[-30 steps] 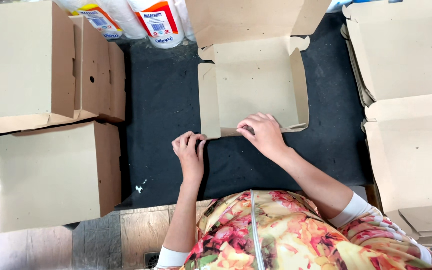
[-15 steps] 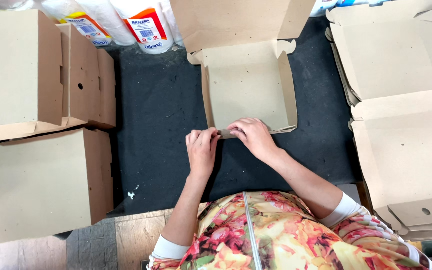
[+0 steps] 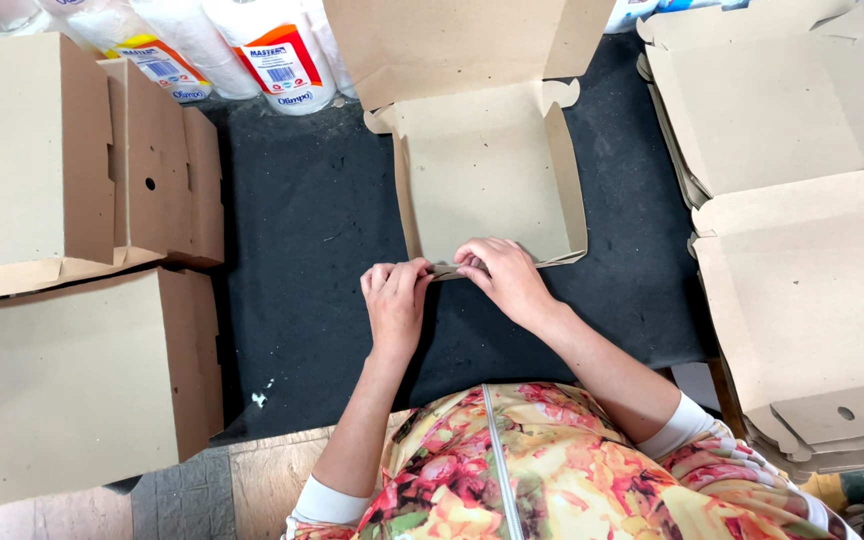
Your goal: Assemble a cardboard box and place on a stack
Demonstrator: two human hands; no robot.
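Low in the frame, floral sleeves. Just above, at centre: left hand [image 3: 395, 300] and right hand [image 3: 500, 280], both pinched narrow on the near flap of the cardboard box [image 3: 487, 170] (half-folded, lid standing open at its far side). Under it, the dark-covered desk [image 3: 302, 250]. At the left edge, folded boxes [image 3: 72, 290]; at the right edge, flat box blanks [image 3: 802, 200]. Farthest off, upper left: white paper rolls [image 3: 262, 50].

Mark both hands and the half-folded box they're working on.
left hand [image 3: 395, 295], head view, back of the hand
right hand [image 3: 502, 275], head view, knuckles
half-folded box [image 3: 482, 170], head view, bare inner floor panel
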